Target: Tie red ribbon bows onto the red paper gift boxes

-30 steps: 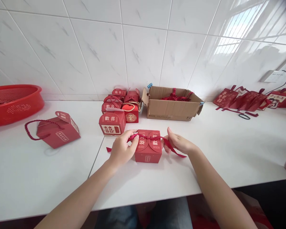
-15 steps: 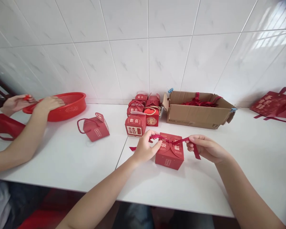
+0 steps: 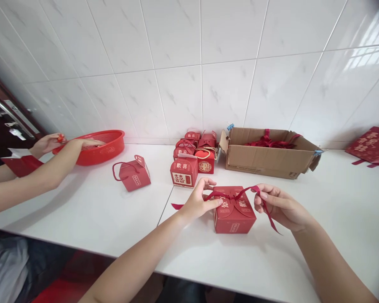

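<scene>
- Pinching the ribbon [image 3: 232, 198], right hand [image 3: 279, 206] closed on it
- left hand [image 3: 196, 203] kinda loosely spread, thumb on the box [image 3: 235, 219], which sits near, just right of centre
- carton [image 3: 262, 162] far right, basket [image 3: 113, 147] far left

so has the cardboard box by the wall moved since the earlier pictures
No. The cardboard box sits in the same place against the joints of the wall tiles; the camera view has shifted.

Forward-and-down head view over table [image 3: 221, 259]
</scene>
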Motion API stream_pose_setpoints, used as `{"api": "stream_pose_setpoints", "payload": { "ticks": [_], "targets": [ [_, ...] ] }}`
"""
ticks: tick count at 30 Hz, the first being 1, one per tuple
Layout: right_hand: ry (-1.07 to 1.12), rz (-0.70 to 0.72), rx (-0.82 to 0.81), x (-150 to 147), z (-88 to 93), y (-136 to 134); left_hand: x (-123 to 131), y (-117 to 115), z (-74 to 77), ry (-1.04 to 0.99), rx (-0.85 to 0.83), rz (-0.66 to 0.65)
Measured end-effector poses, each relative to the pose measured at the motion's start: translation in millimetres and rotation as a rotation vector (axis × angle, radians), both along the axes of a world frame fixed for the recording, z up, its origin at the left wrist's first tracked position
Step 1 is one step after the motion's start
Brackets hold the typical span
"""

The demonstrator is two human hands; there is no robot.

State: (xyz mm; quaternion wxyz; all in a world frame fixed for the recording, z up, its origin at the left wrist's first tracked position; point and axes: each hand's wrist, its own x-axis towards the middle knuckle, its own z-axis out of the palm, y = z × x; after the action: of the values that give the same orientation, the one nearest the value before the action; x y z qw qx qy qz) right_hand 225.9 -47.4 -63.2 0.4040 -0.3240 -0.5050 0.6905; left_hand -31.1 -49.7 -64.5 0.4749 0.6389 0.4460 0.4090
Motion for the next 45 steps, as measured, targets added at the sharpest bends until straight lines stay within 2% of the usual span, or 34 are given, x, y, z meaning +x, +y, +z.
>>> {"api": "stream_pose_setpoints", "payload": {
  "ticks": [5, 10, 15, 19, 25, 31, 38, 41, 45],
  "targets": [
    [0.008, -0.08, 0.016, -1.6, -6.2, 2.9, -1.0, -0.2, 1.1, 0.014, 0.023, -0.04],
    [0.074, -0.1, 0.025, -2.1, -2.8, 1.4, 0.4, 1.5, 8.7, 0.105, 0.035, -0.015],
    [0.06, -0.112, 0.002, 0.5, -0.3, -2.1, 11.7, -2.7, 28.1, 0.222, 0.33, 0.032],
    [0.063, -0.07, 0.023, 0.1, -2.5, -3.7, 34.6, -9.0, 38.3, 0.26, 0.431, -0.046],
    [0.072, -0.028, 0.011, -7.2, 0.0, -4.8, 59.3, -3.2, 33.0, 0.285, 0.439, -0.051],
    [0.087, -0.038, 0.007, -10.6, 1.3, -5.2, 60.6, 2.2, 34.6, 0.337, 0.503, 0.071],
    [0.048, -0.093, 0.002, -11.8, 2.1, -4.9, 58.4, 4.6, 39.0, 0.505, 0.72, 0.169],
    [-0.036, -0.136, 0.035, -12.9, 1.1, -5.6, 55.4, 5.8, 39.9, 0.575, 0.81, 0.183],
    [-0.163, -0.116, 0.101, -19.7, 2.1, -5.0, 51.8, 6.2, 40.8, 0.642, 0.904, 0.18]
  ]
}}
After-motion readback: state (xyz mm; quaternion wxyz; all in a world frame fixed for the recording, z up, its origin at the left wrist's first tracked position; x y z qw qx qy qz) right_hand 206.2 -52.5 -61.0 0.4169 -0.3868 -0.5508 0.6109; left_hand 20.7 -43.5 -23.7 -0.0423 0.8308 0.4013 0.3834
